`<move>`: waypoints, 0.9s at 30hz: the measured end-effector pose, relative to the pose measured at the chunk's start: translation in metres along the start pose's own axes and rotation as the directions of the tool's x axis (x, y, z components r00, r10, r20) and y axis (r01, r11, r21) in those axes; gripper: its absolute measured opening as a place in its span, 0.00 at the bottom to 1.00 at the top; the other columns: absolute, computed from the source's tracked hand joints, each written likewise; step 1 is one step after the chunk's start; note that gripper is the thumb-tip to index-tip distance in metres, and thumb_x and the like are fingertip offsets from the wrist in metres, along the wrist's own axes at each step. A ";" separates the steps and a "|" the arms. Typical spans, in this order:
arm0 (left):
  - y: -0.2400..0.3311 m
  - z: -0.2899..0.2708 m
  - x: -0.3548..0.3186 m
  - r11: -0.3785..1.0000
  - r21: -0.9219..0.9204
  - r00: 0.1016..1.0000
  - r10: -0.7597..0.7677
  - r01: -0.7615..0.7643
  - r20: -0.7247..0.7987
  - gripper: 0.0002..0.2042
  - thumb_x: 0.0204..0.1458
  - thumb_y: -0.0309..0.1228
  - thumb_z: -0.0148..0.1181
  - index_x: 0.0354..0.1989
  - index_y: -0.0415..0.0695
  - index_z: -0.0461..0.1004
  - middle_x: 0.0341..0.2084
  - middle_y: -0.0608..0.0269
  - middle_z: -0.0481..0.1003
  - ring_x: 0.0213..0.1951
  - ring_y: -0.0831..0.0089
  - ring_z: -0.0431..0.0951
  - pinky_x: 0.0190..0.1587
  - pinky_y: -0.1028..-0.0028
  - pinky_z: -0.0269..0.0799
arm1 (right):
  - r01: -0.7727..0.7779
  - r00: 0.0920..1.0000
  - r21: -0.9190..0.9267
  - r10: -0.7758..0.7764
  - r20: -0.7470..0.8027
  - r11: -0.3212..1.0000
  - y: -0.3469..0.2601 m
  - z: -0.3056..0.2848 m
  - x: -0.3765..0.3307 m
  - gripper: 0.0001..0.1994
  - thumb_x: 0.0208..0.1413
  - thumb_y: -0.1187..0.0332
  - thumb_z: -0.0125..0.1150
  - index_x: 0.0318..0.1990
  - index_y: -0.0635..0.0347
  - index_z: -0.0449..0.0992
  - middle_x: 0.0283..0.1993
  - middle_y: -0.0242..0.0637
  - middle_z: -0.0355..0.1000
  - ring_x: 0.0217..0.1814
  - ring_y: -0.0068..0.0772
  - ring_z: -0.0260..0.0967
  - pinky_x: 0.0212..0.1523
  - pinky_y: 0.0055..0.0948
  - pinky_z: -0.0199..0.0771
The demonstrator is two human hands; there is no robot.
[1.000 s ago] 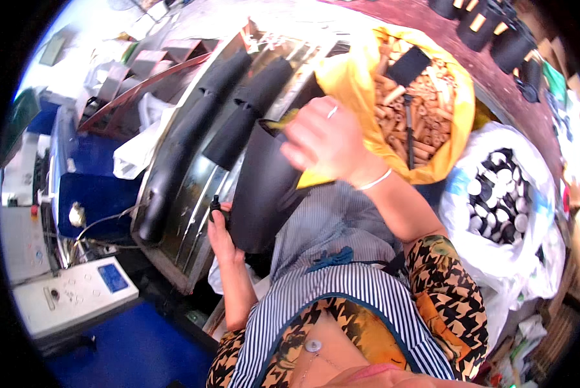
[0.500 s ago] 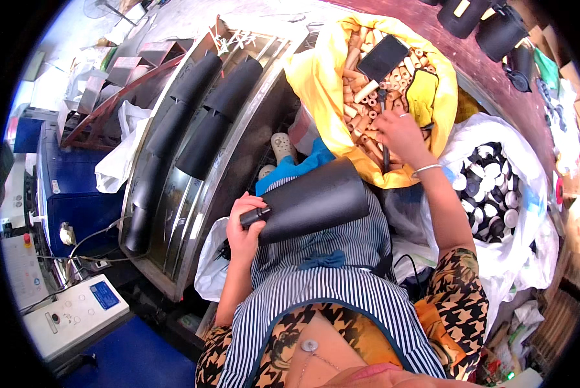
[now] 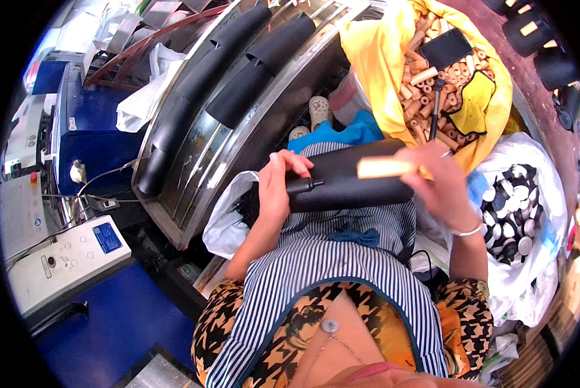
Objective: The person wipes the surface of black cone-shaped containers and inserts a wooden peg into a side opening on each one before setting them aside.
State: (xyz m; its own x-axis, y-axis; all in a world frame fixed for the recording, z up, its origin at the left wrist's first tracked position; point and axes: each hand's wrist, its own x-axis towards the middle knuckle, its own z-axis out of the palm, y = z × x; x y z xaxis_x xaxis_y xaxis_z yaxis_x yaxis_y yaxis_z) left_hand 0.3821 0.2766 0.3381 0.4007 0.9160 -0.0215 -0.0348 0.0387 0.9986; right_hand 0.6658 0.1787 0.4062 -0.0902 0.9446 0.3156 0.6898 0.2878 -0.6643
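Across my lap lies a black tapered cylinder point(image 3: 367, 187) with a smooth matte surface. My left hand point(image 3: 275, 187) is at its left end, fingers curled around a short black rod point(image 3: 306, 185) with a thin tip pointing right. Whether that rod is fixed to the cylinder I cannot tell. My right hand point(image 3: 437, 184), smeared by motion, is closed on a tan wooden tube point(image 3: 383, 167) held above the cylinder's right part. Behind it stands a yellow cloth-lined bag point(image 3: 383, 71) full of similar tan tubes point(image 3: 426, 97). A black phone point(image 3: 445, 49) and a yellow-and-black glove point(image 3: 476, 103) lie on them, beside a dark slim tool point(image 3: 437, 107).
At the left, a metal-framed tray point(image 3: 173, 223) holds two rows of black cylinders point(image 3: 238, 94). A white bag point(image 3: 548, 213) of black and white knobs point(image 3: 513, 210) stands at my right. Blue cabinets point(image 3: 96, 123) and a control box point(image 3: 70, 258) are far left. More black cylinders point(image 3: 529, 32) stand top right.
My right hand has left the yellow bag and come back over the cylinder with a tan wooden tube. The rod in my left hand now points right. The view has shifted.
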 end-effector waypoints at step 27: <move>-0.019 -0.010 -0.043 0.957 0.071 0.960 0.282 -0.281 -0.002 0.21 0.66 0.34 0.35 0.20 0.43 0.68 0.18 0.63 0.71 0.27 0.69 0.73 0.51 0.66 0.60 | 0.109 0.932 0.052 -0.120 0.341 0.993 -0.062 0.096 0.002 0.16 0.49 0.66 0.65 0.46 0.61 0.76 0.36 0.41 0.73 0.32 0.44 0.70 0.36 0.34 0.70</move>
State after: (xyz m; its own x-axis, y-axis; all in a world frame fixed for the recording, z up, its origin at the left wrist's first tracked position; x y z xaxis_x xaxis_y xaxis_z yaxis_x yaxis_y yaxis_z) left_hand 0.3568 0.2404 0.3192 0.3732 0.8904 0.2606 -0.0808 -0.2486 0.9652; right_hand 0.5537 0.1774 0.3830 -0.4120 0.8999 0.1428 0.6374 0.3966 -0.6606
